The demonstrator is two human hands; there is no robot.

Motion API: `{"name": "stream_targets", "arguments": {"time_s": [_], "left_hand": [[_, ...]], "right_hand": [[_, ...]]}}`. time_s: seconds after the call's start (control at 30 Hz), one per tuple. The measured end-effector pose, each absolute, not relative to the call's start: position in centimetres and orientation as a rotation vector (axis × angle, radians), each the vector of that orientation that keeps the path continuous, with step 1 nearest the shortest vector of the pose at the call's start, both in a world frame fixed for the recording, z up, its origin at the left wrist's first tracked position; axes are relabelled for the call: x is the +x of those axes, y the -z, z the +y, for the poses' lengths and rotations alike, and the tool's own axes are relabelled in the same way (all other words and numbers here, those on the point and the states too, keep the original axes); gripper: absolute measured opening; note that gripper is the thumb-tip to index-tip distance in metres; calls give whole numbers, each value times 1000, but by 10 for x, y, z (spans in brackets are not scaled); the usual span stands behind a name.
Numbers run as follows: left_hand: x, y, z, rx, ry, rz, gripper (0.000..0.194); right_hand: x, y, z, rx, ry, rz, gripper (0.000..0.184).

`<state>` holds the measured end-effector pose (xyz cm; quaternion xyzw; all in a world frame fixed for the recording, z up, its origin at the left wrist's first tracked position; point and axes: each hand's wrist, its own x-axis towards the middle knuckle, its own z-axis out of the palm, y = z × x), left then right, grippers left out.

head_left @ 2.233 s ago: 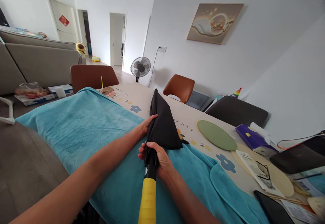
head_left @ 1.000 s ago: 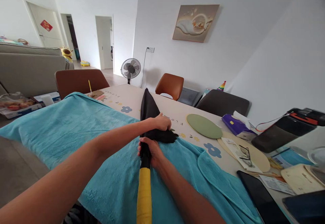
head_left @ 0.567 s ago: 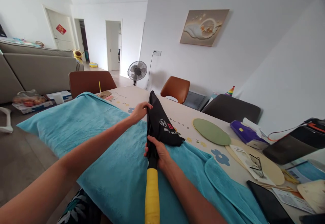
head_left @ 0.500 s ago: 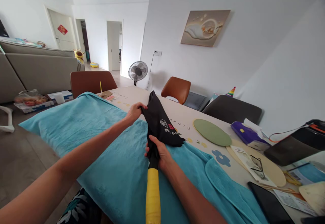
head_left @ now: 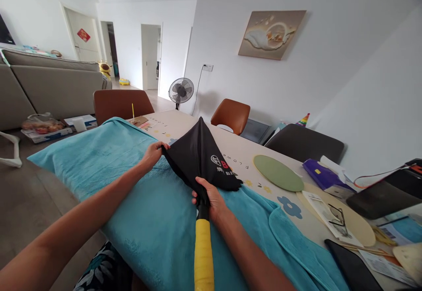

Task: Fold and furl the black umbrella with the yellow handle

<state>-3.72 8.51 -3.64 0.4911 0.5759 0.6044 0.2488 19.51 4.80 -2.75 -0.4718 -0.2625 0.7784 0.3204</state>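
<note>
Fingers of left hand (head_left: 153,154) pinch edge of black umbrella (head_left: 193,150); right hand (head_left: 212,198) clenches its base above yellow handle (head_left: 203,253), undersides I can't quite see.

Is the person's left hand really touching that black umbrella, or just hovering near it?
Touching: the head view shows the left hand with its fingers pinching a corner of the black umbrella, no gap between.

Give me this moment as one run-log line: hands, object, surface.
left hand: holding canopy edge outward; right hand: around canopy's gathered base above yellow handle; object: black umbrella, not opened; surface: blue blanket over part of table
</note>
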Motion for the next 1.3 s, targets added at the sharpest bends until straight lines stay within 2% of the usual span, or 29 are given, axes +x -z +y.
{"name": "stream_targets", "arguments": {"time_s": [0.23, 0.6, 0.73, 0.87, 0.93, 1.03, 1.17, 1.3], "left_hand": [[-55, 45, 86, 1616, -1542, 1815, 19], [-65, 56, 84, 2006, -1074, 1952, 22], [-44, 39, 84, 2068, -1146, 1973, 33], [11, 26, 94, 2234, -1190, 1764, 39], [37, 31, 104, 2279, -1189, 1605, 39], [57, 50, 120, 2156, -1207, 1634, 40], [55, 75, 137, 1987, -1198, 1724, 41], [58, 81, 145, 1868, -1227, 1605, 35]], "right_hand": [[197, 26, 47, -1243, -2069, -714, 22], [198, 24, 45, -1192, -2081, -676, 23], [198, 22, 44, -1192, -2068, -669, 21], [196, 22, 44, -1187, -2045, -695, 17], [196, 21, 44, -1205, -2020, -713, 17], [198, 16, 44, -1231, -2015, -711, 21], [203, 3, 47, -1207, -2033, -702, 23], [207, -7, 53, -1268, -2032, -714, 19]]}}
